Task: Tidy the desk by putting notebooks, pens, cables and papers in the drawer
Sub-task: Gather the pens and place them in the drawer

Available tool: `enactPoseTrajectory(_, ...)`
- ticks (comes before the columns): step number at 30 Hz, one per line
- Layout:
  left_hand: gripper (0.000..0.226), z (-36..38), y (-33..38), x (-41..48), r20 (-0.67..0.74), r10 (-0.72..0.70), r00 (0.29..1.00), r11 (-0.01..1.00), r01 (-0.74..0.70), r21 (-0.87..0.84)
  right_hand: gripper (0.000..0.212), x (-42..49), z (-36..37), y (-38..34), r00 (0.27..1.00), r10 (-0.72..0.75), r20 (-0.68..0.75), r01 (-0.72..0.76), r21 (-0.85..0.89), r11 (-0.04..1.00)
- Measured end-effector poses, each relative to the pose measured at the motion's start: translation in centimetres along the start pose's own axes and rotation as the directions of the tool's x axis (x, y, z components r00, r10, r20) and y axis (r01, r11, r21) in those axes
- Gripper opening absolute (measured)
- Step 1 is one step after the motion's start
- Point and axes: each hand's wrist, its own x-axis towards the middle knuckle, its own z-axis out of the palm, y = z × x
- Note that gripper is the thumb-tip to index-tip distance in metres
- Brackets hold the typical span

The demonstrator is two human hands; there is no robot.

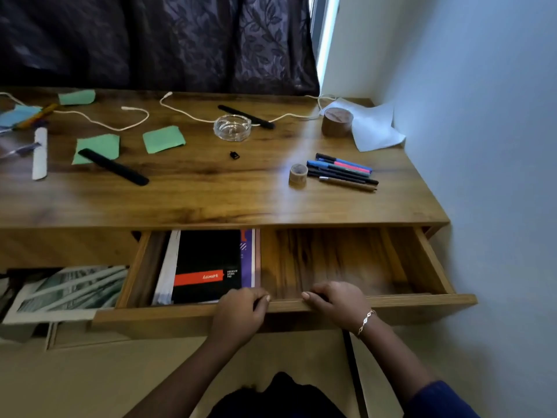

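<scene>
The surface stretches behind the open drawer, whose left part holds notebooks. Both the left hand and right hand curl over the drawer's front edge, gripping it. The pens lie beyond the drawer's right half, lengthwise across, nearer the right hand.

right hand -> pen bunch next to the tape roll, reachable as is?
Probably yes. The right hand grips the drawer front, so it must let go first. The pens lie uncovered on the desk, ahead past the open drawer, with only the tape roll beside them.
</scene>
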Motion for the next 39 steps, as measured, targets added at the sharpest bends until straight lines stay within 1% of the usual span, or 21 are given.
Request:
enactPoseTrajectory(3,0.026,0.5,0.5,-2.1,0.006,-0.065,0.998,0.998,0.065,-0.015,0.043,-1.6,0.5,0.2,0.998,-0.042,0.055,0.044,-0.033,0.999)
enactPoseTrajectory(9,0.025,1.4,0.9,-6.5,-0.013,-0.092,0.996,0.994,0.091,-0.059,0.040,-5.5,2.6,0.0,0.991,-0.132,0.007,0.132,-0.033,0.991)
enactPoseTrajectory(12,0.023,1.6,1.1,-8.4,-0.008,-0.101,0.995,0.994,0.100,-0.053,0.037,-7.2,3.3,-0.1,0.986,-0.166,0.015,0.166,-0.018,0.986)
enactPoseTrajectory(13,0.023,1.7,1.2,-8.8,-0.006,-0.104,0.995,0.993,0.103,-0.057,0.039,-7.7,3.6,-0.2,0.984,-0.175,0.010,0.175,-0.012,0.984)
enactPoseTrajectory(16,0.022,1.9,1.5,-9.8,-0.006,-0.117,0.993,0.991,0.116,-0.067,0.061,-8.7,3.9,-0.2,0.980,-0.198,-0.019,0.198,-0.011,0.980)
enactPoseTrajectory(17,0.022,1.9,1.6,-10.0,-0.006,-0.119,0.993,0.991,0.118,-0.068,0.065,-9.0,4.0,-0.2,0.979,-0.205,-0.021,0.204,-0.010,0.979)
enactPoseTrajectory(18,0.022,1.9,1.6,-10.0,0.000,-0.121,0.993,0.990,0.120,-0.070,0.063,-9.1,4.0,-0.2,0.977,-0.211,-0.019,0.211,-0.010,0.978)
enactPoseTrajectory(20,0.022,1.9,1.7,-9.8,0.016,-0.128,0.992,0.988,0.129,-0.089,0.049,-9.2,3.9,-0.2,0.973,-0.228,-0.015,0.228,-0.007,0.974)
enactPoseTrajectory(22,0.020,1.7,1.7,-9.0,0.031,-0.149,0.988,0.979,0.152,-0.135,0.037,-8.9,3.7,-0.2,0.972,-0.233,0.011,0.233,0.037,0.972)
enactPoseTrajectory(26,0.015,1.2,1.7,-5.9,0.008,-0.117,0.993,0.967,0.116,-0.225,0.032,-7.4,2.5,0.4,0.975,-0.195,0.102,0.175,0.178,0.968)
enactPoseTrajectory(28,0.015,0.6,2.2,-3.8,-0.007,-0.074,0.997,0.969,0.070,-0.237,0.029,-6.2,1.7,1.2,0.982,-0.148,0.116,0.124,0.187,0.974)
enactPoseTrajectory(31,0.018,-0.4,3.2,-0.1,-0.048,-0.014,0.999,0.969,0.002,-0.248,0.024,-3.7,-0.4,3.1,0.997,-0.069,0.044,0.063,0.109,0.992)
enactPoseTrajectory(34,0.023,-1.2,4.7,4.3,-0.063,0.055,0.997,0.963,-0.069,-0.259,0.024,-1.2,-3.8,4.6,0.996,0.004,-0.086,-0.003,0.018,1.000)
enactPoseTrajectory(36,0.028,-1.6,5.8,7.7,-0.059,0.114,0.992,0.964,-0.124,-0.233,0.023,0.7,-6.5,5.3,0.986,0.024,-0.162,-0.030,-0.035,0.999)
enactPoseTrajectory(37,0.030,-1.8,6.4,9.3,-0.056,0.139,0.989,0.965,-0.148,-0.218,0.023,1.7,-7.9,5.6,0.982,0.024,-0.187,-0.038,-0.068,0.997)
enactPoseTrajectory(39,0.035,-1.9,7.5,11.6,-0.042,0.161,0.986,0.963,-0.166,-0.212,0.026,3.8,-10.3,5.9,0.981,0.027,-0.191,-0.052,-0.126,0.991)
